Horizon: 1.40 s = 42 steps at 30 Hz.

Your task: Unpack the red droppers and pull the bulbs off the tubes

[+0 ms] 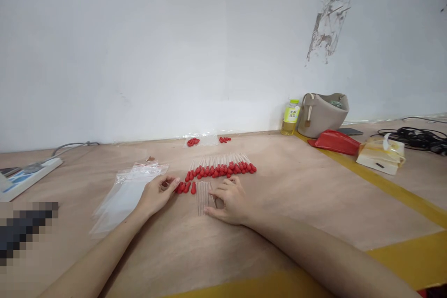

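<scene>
My left hand (159,194) rests on the brown table with thumb and fingers curled together, beside a few loose red rubber bulbs (187,188); anything between its fingertips is too small to tell. My right hand (230,200) lies to the right of a row of thin clear tubes (202,199), its thumb and fingers apart at the row's right edge. Whether it grips a tube is unclear. Beyond both hands is a row of clear tubes with red bulbs (220,170) on their near ends.
Clear zip bags (129,191) lie at left, near a power strip (31,178). Small bags of red bulbs (193,142) are by the wall. At right are a bottle (290,118), grey bag (323,116), red pouch (335,142), tissue pack (380,154) and black cables (415,136).
</scene>
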Tool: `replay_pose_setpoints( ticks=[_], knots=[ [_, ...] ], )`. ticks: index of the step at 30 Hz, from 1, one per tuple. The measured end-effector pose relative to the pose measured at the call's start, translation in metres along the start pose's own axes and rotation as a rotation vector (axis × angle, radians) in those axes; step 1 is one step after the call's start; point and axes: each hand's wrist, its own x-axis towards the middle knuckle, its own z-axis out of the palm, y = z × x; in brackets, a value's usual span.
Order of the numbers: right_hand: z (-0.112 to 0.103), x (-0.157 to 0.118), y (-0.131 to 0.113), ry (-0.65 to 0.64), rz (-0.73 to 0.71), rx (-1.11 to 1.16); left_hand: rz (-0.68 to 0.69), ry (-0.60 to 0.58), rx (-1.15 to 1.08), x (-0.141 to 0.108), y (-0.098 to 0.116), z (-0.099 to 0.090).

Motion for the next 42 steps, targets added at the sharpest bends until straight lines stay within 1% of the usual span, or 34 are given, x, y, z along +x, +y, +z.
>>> replay_pose_setpoints(
  ticks=[7,10,12,14,17,21,25,31,33,34,37,38,40,42],
  knots=[
    [0.000,-0.001,-0.001,-0.024,-0.029,0.009,0.098,0.117,0.050,0.001,-0.005,0.002],
    [-0.001,-0.002,0.000,-0.031,-0.039,0.035,0.159,0.143,0.077,0.004,0.001,0.001],
    [-0.001,-0.002,0.001,-0.039,-0.033,0.051,0.207,0.108,0.107,0.010,0.009,0.001],
    [-0.001,-0.001,0.002,-0.044,-0.022,0.062,0.249,0.046,0.141,0.018,0.019,0.004],
    [0.000,-0.001,0.003,-0.047,-0.015,0.062,0.334,-0.050,0.210,0.034,0.032,0.013],
    [0.000,0.001,0.004,-0.060,0.002,0.056,0.435,-0.153,0.307,0.055,0.043,0.025],
    [-0.002,0.001,0.005,-0.078,0.013,0.079,0.471,-0.187,0.360,0.066,0.050,0.032],
    [0.001,0.000,0.008,-0.065,0.018,0.084,0.483,-0.206,0.335,0.068,0.052,0.039],
    [0.002,-0.001,0.008,-0.053,0.010,0.090,0.478,-0.179,0.310,0.067,0.052,0.041],
    [0.002,-0.001,0.008,-0.043,0.006,0.094,0.468,-0.146,0.297,0.066,0.051,0.042],
    [-0.001,-0.003,0.007,0.025,0.017,0.111,0.401,0.014,0.243,0.060,0.048,0.041],
    [-0.002,-0.003,0.008,0.072,0.041,0.109,0.379,0.073,0.221,0.057,0.046,0.040],
    [-0.005,-0.003,0.010,0.208,0.122,0.078,0.364,0.165,0.181,0.048,0.041,0.036],
    [-0.009,-0.002,0.015,0.352,0.195,0.003,0.402,0.210,0.152,0.035,0.036,0.031]
  ],
)
